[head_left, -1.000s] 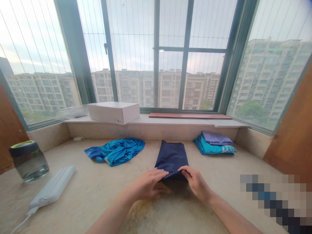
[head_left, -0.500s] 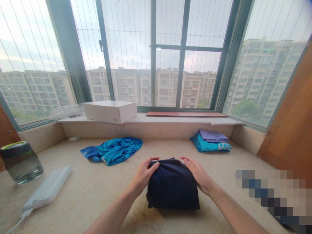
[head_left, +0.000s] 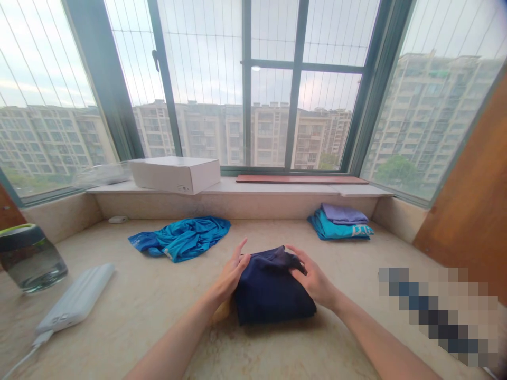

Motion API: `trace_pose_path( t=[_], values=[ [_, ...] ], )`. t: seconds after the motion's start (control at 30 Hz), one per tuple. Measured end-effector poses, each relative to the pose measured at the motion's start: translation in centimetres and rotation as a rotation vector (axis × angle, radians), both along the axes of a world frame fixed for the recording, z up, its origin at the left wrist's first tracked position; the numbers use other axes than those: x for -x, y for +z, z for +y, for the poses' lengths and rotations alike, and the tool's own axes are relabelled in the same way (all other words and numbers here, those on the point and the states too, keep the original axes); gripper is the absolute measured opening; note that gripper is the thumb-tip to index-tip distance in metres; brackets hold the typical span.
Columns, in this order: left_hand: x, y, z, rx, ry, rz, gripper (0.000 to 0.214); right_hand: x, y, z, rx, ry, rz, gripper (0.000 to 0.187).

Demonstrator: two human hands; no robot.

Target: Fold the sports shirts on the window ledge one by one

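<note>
A folded navy garment point(head_left: 273, 295) lies on the pale stone-like surface in front of me. My left hand point(head_left: 230, 277) rests along its left side, with thumb and fingers stretched upward and apart. At the upper right corner, my right hand point(head_left: 315, 279) pinches the cloth between thumb and fingers, and a fold bunches up there. The garment's far side is partly hidden behind its own raised fold.
Beyond, a crumpled blue garment point(head_left: 184, 238) lies left, and folded teal and purple clothes point(head_left: 343, 221) sit right. A white box point(head_left: 174, 175) stands on the sill. Near left are a water bottle point(head_left: 34, 258) and a cabled white power bank point(head_left: 77, 298). A pixelated patch covers the right.
The navy garment now sits lower and flatter. My left fingers have straightened off its top edge, while my right hand has closed on the upper right corner. The view has tilted slightly.
</note>
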State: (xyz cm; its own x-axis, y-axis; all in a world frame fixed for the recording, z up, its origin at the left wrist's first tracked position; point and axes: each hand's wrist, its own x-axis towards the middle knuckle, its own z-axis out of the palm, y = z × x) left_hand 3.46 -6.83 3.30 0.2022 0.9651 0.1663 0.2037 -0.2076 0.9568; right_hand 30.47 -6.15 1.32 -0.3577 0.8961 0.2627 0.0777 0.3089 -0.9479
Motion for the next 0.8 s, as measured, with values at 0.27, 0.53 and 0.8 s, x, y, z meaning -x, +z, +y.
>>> trace_pose_path(
  t=[0.27, 0.53, 0.8],
  values=[
    [0.4, -0.9, 0.8, -0.096, 0.057, 0.154, 0.081, 1.2, 0.1, 4.5, -0.159, -0.225, 0.021, 0.064],
    [0.2, -2.4, 1.7, -0.070, 0.083, 0.272, 0.058, 1.2, -2.1, 7.3, -0.079, -0.381, -0.325, 0.062],
    [-0.5, -1.6, 0.8, -0.386, 0.201, 0.485, 0.033, 0.4, 0.0, 3.0, -0.423, 0.007, -0.637, 0.031]
  ],
)
